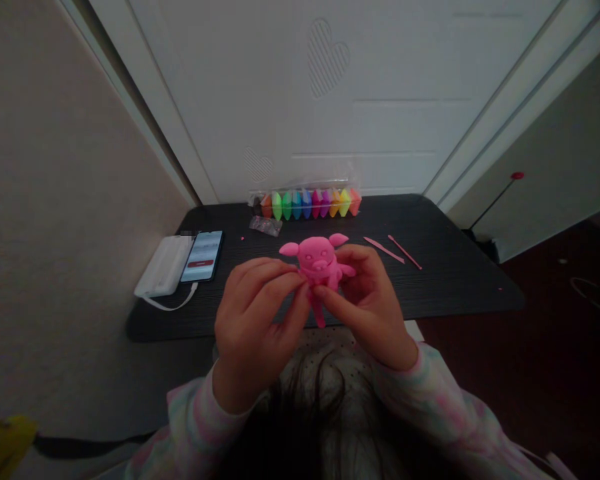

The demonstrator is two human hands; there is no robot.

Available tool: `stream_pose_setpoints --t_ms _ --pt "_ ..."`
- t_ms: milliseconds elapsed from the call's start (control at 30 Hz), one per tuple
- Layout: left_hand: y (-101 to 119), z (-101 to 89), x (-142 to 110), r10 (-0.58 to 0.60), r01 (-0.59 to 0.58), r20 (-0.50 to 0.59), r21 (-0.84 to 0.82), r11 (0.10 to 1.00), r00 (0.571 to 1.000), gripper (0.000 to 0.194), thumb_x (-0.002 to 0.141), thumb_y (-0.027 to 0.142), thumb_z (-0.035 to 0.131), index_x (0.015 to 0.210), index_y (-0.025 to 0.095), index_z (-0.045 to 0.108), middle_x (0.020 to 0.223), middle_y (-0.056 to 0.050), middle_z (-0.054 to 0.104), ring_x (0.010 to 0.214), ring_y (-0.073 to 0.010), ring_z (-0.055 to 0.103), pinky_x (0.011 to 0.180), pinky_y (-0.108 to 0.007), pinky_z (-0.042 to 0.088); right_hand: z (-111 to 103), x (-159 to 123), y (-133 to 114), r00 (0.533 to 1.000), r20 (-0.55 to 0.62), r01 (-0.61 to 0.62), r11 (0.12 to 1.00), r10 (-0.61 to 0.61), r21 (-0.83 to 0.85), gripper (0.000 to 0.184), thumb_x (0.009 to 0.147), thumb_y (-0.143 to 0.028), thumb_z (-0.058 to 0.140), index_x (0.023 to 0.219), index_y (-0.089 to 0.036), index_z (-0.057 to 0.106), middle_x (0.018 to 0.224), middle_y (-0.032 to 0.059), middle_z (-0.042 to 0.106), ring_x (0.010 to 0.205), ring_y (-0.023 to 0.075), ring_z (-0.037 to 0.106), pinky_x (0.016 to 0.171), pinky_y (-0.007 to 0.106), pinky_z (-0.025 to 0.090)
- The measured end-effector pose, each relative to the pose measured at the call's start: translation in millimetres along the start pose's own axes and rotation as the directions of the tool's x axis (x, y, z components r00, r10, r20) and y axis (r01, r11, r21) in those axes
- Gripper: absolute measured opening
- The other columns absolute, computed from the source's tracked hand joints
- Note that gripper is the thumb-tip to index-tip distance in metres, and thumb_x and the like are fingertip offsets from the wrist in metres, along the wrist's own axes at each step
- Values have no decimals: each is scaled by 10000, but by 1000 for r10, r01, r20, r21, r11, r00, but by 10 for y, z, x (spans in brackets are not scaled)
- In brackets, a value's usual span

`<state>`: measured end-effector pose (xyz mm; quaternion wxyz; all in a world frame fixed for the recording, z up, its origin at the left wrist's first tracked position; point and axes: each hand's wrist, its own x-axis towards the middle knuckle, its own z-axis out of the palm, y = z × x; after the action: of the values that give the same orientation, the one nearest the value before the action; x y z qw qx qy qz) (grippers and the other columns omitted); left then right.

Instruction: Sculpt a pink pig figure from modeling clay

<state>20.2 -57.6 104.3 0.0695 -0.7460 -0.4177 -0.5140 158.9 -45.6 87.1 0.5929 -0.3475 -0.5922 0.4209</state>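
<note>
A pink clay pig figure (317, 257) is held up above the near part of the dark table, its face with eyes and snout turned toward me. Two pointed ears stick out from its head, and a limb hangs down below. My left hand (263, 320) pinches the figure's side with thumb and fingertips. On the other side, my right hand (370, 300) grips its body, thumb in front and fingers behind. The fingers hide part of the body.
Behind the figure lies a clear pack of colored clay (307, 203) with a crumpled wrapper (265, 225). Two pink modeling tools (384, 250) rest at right. A phone (203, 257) and a white power bank (165, 265) with a cable sit at left. A white door stands behind the table (460, 267).
</note>
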Motion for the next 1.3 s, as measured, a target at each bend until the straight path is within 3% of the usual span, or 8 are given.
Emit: stream_pose_setpoints --t_ms 333,633,1000,1300 --pt "-26 32 -18 36 -33 -48 77 997 998 184 651 126 623 815 206 598 860 -31 597 864 -193 547 771 -363 457 48 -25 31 993 -96 56 992 -67 -111 361 661 -169 638 967 -287 486 961 1 501 833 142 520 733 294 447" --pt "-25 52 -25 58 -49 -93 87 995 994 174 652 108 612 803 193 598 828 -31 612 846 -200 555 769 -372 453 67 -32 40 988 -101 98 984 -113 -149 367 666 -170 630 980 -280 474 947 0 505 854 141 516 754 295 439" --pt "3 67 -28 -166 161 -96 -51 986 981 95 644 140 618 723 172 576 805 -28 581 799 -173 553 739 -334 456 78 -26 51 980 -132 129 980 -150 -150 383 662 -124 613 988 -265 467 948 -7 485 817 123 525 725 283 446" --pt "16 75 4 -261 254 -51 -116 960 964 87 650 148 612 731 175 591 796 -16 571 797 -158 543 750 -312 437 95 -53 72 966 -145 183 961 -215 -210 382 680 -148 610 1008 -282 465 953 -1 505 868 141 519 727 286 446"
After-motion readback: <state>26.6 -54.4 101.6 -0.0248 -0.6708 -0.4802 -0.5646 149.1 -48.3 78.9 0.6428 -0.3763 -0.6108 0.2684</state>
